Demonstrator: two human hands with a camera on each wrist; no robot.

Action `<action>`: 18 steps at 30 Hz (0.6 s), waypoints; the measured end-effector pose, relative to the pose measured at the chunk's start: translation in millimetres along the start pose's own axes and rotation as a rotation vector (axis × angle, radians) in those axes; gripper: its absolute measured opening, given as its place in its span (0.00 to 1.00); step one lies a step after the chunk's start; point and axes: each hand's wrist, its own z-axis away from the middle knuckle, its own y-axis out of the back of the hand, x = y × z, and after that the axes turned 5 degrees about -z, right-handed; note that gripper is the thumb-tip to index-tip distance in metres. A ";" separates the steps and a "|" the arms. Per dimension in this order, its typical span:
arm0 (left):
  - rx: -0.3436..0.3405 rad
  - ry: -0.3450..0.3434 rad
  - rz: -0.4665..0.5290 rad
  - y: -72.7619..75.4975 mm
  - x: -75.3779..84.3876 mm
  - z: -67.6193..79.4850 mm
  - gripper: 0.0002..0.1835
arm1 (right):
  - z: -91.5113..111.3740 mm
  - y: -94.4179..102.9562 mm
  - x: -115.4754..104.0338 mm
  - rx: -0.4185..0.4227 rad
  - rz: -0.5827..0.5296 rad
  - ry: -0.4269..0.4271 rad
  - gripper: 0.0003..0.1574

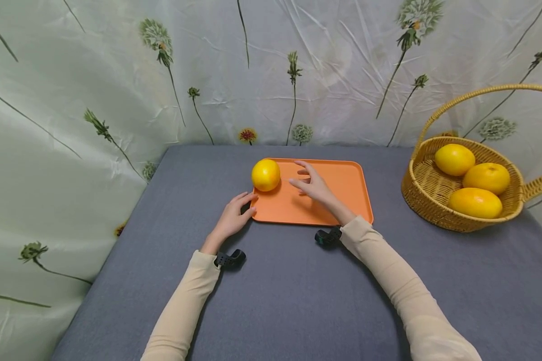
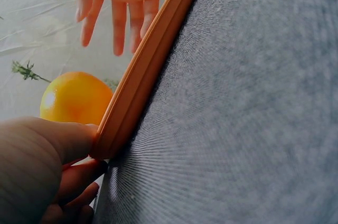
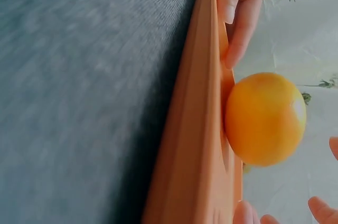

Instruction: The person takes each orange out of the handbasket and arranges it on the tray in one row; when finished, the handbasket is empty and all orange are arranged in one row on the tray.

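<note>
A round yellow-orange fruit (image 1: 265, 175), like an orange, sits at the left end of a shallow orange tray (image 1: 291, 213). At the tray's near left corner is my left hand (image 1: 233, 216), its thumb and fingertips right at the rim and its fingers loosely bent. The left wrist view shows the thumb (image 2: 74, 138) against the tray's corner, with the other fingers partly hidden below. Over the middle of the tray hangs my right hand (image 1: 313, 185), fingers spread, holding nothing, to the right of the fruit. Only its fingertips (image 3: 320, 208) show in the right wrist view.
A wicker basket (image 1: 426, 203) with a tall handle stands at the right of the grey-blue table (image 1: 280, 301), holding three yellow fruits (image 1: 475, 202). Behind and to the left hangs a pale curtain (image 1: 235, 90) with a dandelion print. Each wrist wears a black band (image 1: 229, 258).
</note>
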 end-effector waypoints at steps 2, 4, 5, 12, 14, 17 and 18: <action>-0.002 0.002 -0.002 0.6 0.0 0.4 0.23 | 3.3 4.6 -0.2 -0.013 0.006 0.005 0.41; -0.004 0.003 -0.002 0.9 0.1 0.4 0.23 | 7.2 10.1 -0.3 -0.021 0.020 0.013 0.41; -0.004 0.004 0.000 0.8 0.1 0.2 0.23 | 9.7 13.1 -0.7 -0.025 0.030 0.017 0.42; 0.001 -0.004 0.000 0.7 -0.1 -1.0 0.23 | 24.3 33.3 -1.0 -0.025 0.084 0.075 0.41; 0.001 -0.004 0.003 0.7 -0.2 -0.5 0.23 | 28.1 38.9 -0.8 -0.020 0.102 0.097 0.40; 0.004 -0.003 0.000 -0.5 -0.9 0.1 0.23 | 35.0 47.1 -1.4 -0.009 0.132 0.113 0.40; 0.003 -0.004 -0.003 -1.0 -0.8 0.3 0.23 | 37.8 50.2 -1.9 -0.007 0.138 0.115 0.39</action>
